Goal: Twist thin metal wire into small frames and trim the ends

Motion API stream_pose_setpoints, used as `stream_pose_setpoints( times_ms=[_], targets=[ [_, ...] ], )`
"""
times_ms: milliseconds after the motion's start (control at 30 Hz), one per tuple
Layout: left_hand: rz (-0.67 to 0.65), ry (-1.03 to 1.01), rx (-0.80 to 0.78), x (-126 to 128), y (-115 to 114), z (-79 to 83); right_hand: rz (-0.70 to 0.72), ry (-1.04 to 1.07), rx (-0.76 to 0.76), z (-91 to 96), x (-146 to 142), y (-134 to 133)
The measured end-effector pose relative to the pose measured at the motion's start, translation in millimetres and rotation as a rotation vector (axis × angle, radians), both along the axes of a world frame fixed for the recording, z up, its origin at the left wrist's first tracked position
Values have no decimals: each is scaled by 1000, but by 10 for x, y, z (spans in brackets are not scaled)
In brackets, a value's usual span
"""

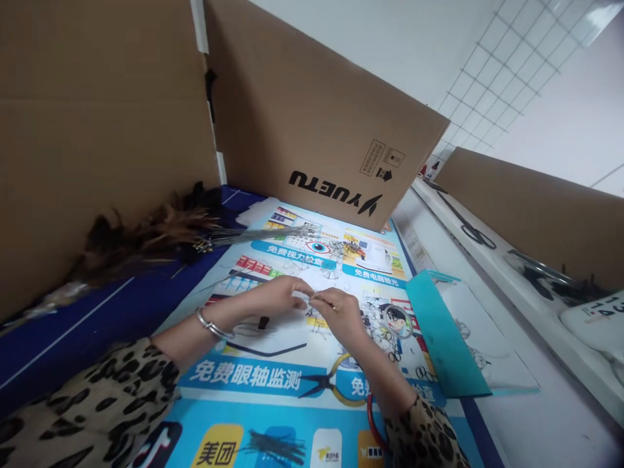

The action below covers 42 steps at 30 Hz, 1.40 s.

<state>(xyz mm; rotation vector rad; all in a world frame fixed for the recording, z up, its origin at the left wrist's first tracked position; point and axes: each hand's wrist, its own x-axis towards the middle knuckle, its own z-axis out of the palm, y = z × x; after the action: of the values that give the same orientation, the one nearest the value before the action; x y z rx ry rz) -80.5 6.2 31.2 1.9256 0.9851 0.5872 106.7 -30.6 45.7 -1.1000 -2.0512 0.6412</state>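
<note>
Over the middle of a printed poster, my left hand (284,296) and my right hand (342,314) meet fingertip to fingertip. Each has its thumb and fingers pinched together, and what lies between them is too small to make out. Thin dark bent wires (319,325) lie on the poster just below my fingers. Nearer to me, beside my right forearm, lie pliers (336,382) with yellow handles and parted jaws. A red curved handle (373,422) shows partly from under that forearm. At the front is a bundle of short dark wires (275,447).
Cardboard walls (316,117) stand behind and left. Brown feathers (160,227) and a bundle of long thin wires (258,233) lie at the left. Right of the poster is a teal tray-like holder (443,338). Black scissors (475,233) rest on the white ledge.
</note>
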Motion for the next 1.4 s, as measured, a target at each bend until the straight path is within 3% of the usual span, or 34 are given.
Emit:
stream_pose_setpoints(
  times_ms=[200, 567, 833, 933, 1067, 1400],
  targets=[
    [-8, -2, -30, -254, 140, 56, -12, -73, -53, -229, -132, 6],
    [-65, -6, -89, -235, 145, -84, -82, 82, -211, -358, -78, 21],
    [-134, -124, -180, -112, -8, 45, -71, 485, -402, -130, -74, -54],
    [-203, -252, -286, -64, -86, 98, -33, 587, -451, -42, -83, -95],
    [-255, -437, -432, 0, -181, 138, -33, 622, -451, 52, -87, -141],
    [-148, -583, -618, 88, -309, 153, -59, 558, -337, 169, -22, -160]
  ],
)
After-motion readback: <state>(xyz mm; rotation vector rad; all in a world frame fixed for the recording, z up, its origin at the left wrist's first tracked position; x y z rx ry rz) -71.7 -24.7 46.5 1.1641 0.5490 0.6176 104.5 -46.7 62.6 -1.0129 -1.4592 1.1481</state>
